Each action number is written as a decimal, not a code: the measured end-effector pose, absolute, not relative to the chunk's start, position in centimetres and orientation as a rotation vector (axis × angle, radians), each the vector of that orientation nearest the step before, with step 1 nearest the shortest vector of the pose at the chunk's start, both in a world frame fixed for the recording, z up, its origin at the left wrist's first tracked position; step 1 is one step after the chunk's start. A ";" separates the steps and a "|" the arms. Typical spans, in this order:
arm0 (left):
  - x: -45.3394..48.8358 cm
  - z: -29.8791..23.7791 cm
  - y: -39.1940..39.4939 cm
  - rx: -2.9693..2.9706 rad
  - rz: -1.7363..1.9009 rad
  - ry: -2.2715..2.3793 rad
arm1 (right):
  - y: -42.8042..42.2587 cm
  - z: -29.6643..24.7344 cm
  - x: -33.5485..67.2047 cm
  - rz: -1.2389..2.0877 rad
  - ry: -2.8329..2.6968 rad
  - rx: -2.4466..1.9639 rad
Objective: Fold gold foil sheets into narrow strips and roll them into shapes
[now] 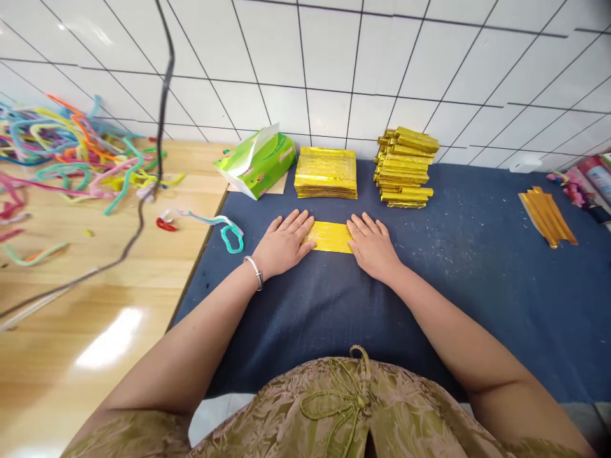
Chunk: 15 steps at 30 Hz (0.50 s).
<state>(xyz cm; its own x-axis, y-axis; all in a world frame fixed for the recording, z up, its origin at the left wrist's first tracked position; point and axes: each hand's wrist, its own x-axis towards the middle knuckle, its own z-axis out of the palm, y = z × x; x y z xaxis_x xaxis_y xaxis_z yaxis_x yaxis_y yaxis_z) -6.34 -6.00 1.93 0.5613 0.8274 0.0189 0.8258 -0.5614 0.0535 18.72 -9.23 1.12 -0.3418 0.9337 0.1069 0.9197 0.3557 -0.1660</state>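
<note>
A shiny gold foil sheet [331, 236] with crosswise crease lines lies flat on the dark blue cloth [334, 305]. My left hand [285, 242] rests on its left end, palm down with fingers stretched out. On the right end lies my right hand [373, 245], also flat, fingers extended. The sheet's two ends are partly hidden under my fingers. Just beyond it sits a neat stack of flat gold foil sheets [326, 172]. To the right of that stack is a pile of narrow folded gold foil pieces [405, 166].
A green tissue pack [260, 162] stands at the back left. Tangled colourful fuzzy stems [71, 152] cover the wooden table [157, 267]. A black cable [162, 108] hangs across the left side. More folded gold foil [548, 216] lies far right. White tiled wall [329, 57] behind.
</note>
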 end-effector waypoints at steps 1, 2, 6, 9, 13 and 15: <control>-6.5 2.0 -5.9 2.731 0.062 1.460 | -9.1 1.1 18.8 0.101 -2.418 -1.693; -6.6 2.0 -5.8 2.721 0.061 1.466 | -9.1 1.2 18.9 0.091 -2.409 -1.704; -7.3 2.0 -5.3 2.687 0.071 1.451 | -8.7 1.6 19.3 0.074 -2.371 -1.732; -7.7 1.8 -4.8 2.659 0.116 1.447 | -8.6 1.9 19.4 0.088 -2.322 -1.762; -7.7 1.5 -4.5 2.610 0.184 1.471 | -8.4 2.1 19.4 0.109 -2.267 -1.815; -7.6 1.5 -4.4 2.603 0.215 1.468 | -8.3 2.1 19.6 0.102 -2.242 -1.814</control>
